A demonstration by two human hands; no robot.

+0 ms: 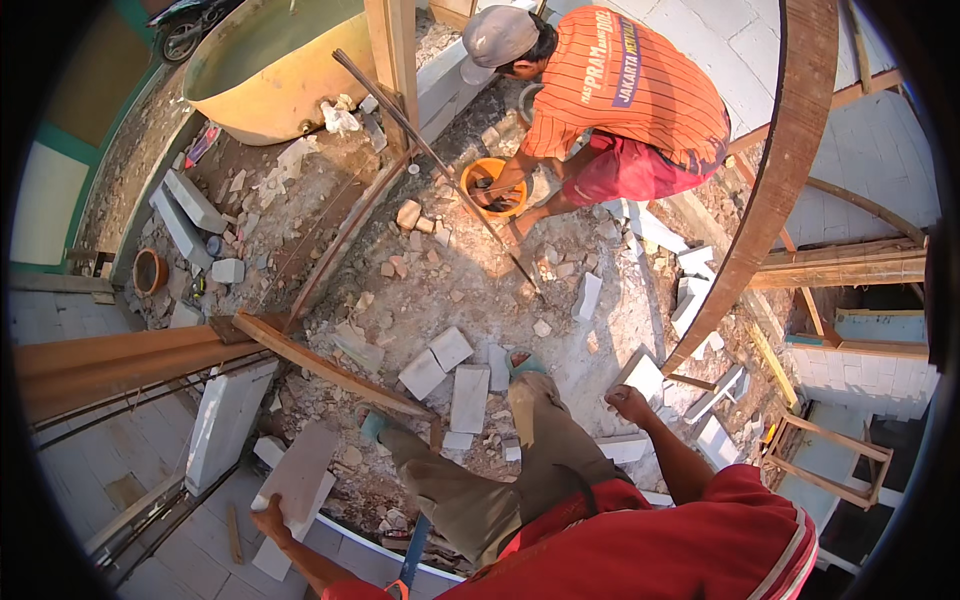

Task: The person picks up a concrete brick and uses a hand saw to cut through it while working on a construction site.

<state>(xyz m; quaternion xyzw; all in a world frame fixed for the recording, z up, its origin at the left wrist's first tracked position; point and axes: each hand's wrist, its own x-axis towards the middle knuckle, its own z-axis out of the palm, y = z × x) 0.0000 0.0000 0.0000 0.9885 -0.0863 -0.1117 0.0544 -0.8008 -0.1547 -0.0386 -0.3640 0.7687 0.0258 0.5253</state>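
Note:
At the lower left, my left hand point(270, 520) grips the near end of a pale lightweight concrete block point(303, 465). Another white block point(290, 530) lies beneath it, partly covered. My right hand point(630, 402) is held out to the right with its fingers curled closed; whether anything is inside them is hidden. Just beyond that hand, a white block point(641, 374) lies by a curved wooden board. Close to my left leg is a handsaw point(412, 552) with a blue blade and an orange handle, partly hidden by my clothing.
A co-worker point(630, 90) in an orange shirt crouches ahead, reaching into an orange bucket point(497, 187). A thin metal bar point(440, 165) slants across the rubble. Several white blocks point(469, 398) lie around my feet. Wooden beams point(130, 365) cross at left; a curved board point(785, 170) arches at right.

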